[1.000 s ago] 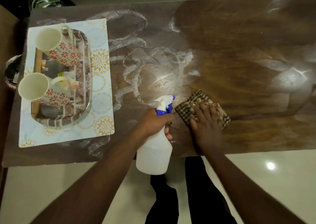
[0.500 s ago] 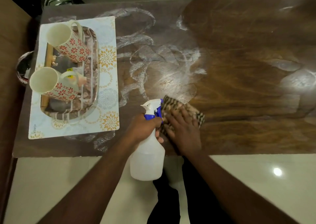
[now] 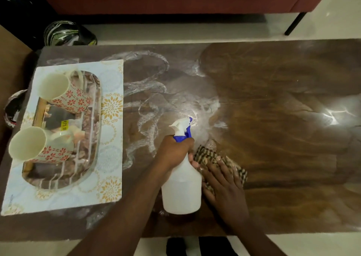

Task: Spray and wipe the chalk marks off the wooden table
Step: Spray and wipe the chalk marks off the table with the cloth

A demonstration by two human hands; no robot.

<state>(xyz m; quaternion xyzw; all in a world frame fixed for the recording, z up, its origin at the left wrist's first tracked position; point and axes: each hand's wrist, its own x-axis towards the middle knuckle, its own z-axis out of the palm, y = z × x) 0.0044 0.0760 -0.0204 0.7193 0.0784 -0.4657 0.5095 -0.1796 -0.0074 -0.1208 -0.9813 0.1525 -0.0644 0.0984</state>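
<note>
White chalk marks (image 3: 156,107) loop across the left-centre of the wooden table (image 3: 283,138). At 6 o'clock from them, the left hand (image 3: 173,152) grips the neck of a white spray bottle (image 3: 181,187), its nozzle aimed toward 12 o'clock. Just beside it at 3 o'clock, the right hand (image 3: 224,185) presses flat, fingers straight, on a checked cloth (image 3: 207,156). At 9 o'clock of the chalk, a floral placemat (image 3: 111,107) carries a tray (image 3: 93,154) with 2 patterned mugs (image 3: 64,93).
</note>
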